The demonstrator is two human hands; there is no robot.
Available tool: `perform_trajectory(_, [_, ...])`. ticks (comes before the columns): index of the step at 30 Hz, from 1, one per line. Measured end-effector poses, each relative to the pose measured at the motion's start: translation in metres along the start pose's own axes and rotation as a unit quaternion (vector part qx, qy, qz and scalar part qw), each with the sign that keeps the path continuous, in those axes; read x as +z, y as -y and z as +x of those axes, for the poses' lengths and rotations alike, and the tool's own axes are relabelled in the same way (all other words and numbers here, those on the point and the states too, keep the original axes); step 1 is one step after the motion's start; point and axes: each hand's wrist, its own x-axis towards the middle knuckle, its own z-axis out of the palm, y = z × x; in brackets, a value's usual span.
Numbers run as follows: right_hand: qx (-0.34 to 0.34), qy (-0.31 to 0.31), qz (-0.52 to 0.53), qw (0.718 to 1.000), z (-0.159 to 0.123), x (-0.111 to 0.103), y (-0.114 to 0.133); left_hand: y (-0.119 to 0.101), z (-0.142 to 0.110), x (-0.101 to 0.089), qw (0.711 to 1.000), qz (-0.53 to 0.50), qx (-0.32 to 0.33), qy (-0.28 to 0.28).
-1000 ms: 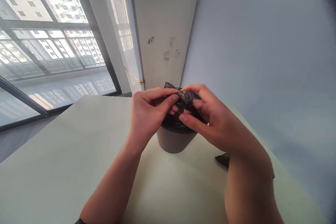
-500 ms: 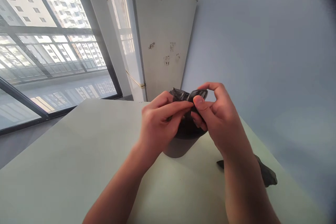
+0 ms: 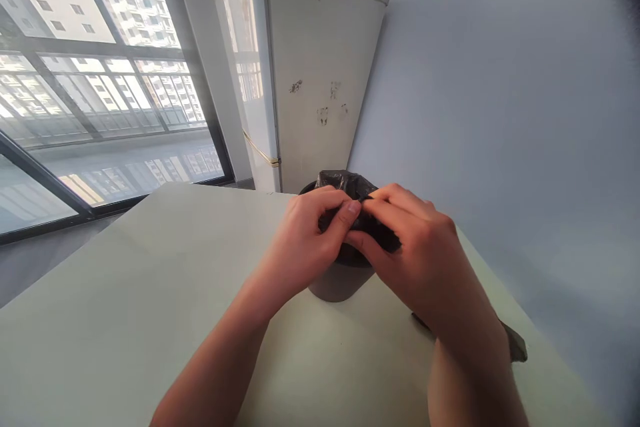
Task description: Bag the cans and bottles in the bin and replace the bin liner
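Observation:
A dark grey trash can stands on the pale table, partly covered by my hands. Over its mouth is a black plastic bag, bunched up at the top. My left hand pinches the bag's gathered plastic between thumb and fingers. From the other side, my right hand closes on the same bunch, its fingertips almost meeting the left ones. Much of the gathered part is hidden behind the fingers.
Under my right forearm lies another piece of black plastic on the table. Beyond the table's far edge stands a white refrigerator. A blue-grey wall runs along the right, and a large window is at the left.
My right hand has turned over, its back now facing up, and closed in toward the left. The loop of plastic that stuck up between the hands is lower and covered by fingers.

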Motion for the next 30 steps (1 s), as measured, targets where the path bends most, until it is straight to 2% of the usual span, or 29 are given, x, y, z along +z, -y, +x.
perform_trajectory(1, [-0.007, 0.002, 0.003, 1.000, 0.000, 0.001, 0.000, 0.000, 0.000, -0.001, 1.000, -0.009, -0.003, -0.013])
perform_trajectory(4, [-0.016, 0.000, 0.027, 1.000, 0.003, 0.002, 0.002, 0.001, -0.001, -0.003, 0.993, -0.011, -0.012, -0.113])
perform_trajectory(6, [-0.007, -0.007, 0.037, 0.999, 0.004, 0.000, 0.002, 0.005, -0.001, -0.006, 0.987, -0.017, -0.023, -0.161])
perform_trajectory(9, [0.008, -0.007, 0.025, 1.000, 0.004, -0.005, -0.007, 0.021, 0.005, -0.014, 0.981, -0.013, -0.037, -0.192])
perform_trajectory(13, [0.040, 0.036, -0.041, 0.998, -0.002, -0.012, -0.040, 0.055, 0.018, -0.034, 0.968, 0.092, -0.062, -0.227])
perform_trajectory(16, [0.110, 0.026, -0.056, 0.992, -0.005, -0.015, -0.052, 0.065, 0.022, -0.039, 0.966, 0.153, -0.065, -0.200])
perform_trajectory(18, [0.154, -0.009, -0.012, 0.988, -0.002, -0.015, -0.046, 0.059, 0.020, -0.034, 0.980, 0.138, -0.029, -0.141])
perform_trajectory(19, [0.159, -0.016, 0.033, 0.987, 0.000, -0.014, -0.038, 0.053, 0.018, -0.029, 0.988, 0.120, -0.007, -0.093])
perform_trajectory(21, [0.126, 0.017, 0.149, 0.981, 0.005, -0.012, -0.021, 0.041, 0.013, -0.016, 0.995, 0.093, 0.029, 0.007])
perform_trajectory(23, [0.089, 0.073, 0.229, 0.967, 0.009, -0.010, -0.009, 0.033, 0.008, -0.004, 0.993, 0.092, 0.045, 0.054])
perform_trajectory(25, [0.103, 0.069, 0.221, 0.967, 0.010, -0.007, -0.005, 0.030, 0.006, 0.005, 0.994, 0.087, 0.054, 0.038])
perform_trajectory(27, [0.136, 0.054, 0.168, 0.975, 0.010, -0.002, -0.009, 0.029, 0.006, 0.009, 0.996, 0.047, 0.076, 0.001])
perform_trajectory(30, [0.128, 0.136, 0.129, 0.974, 0.009, 0.006, -0.022, 0.023, 0.005, 0.010, 0.992, -0.026, 0.118, -0.025])
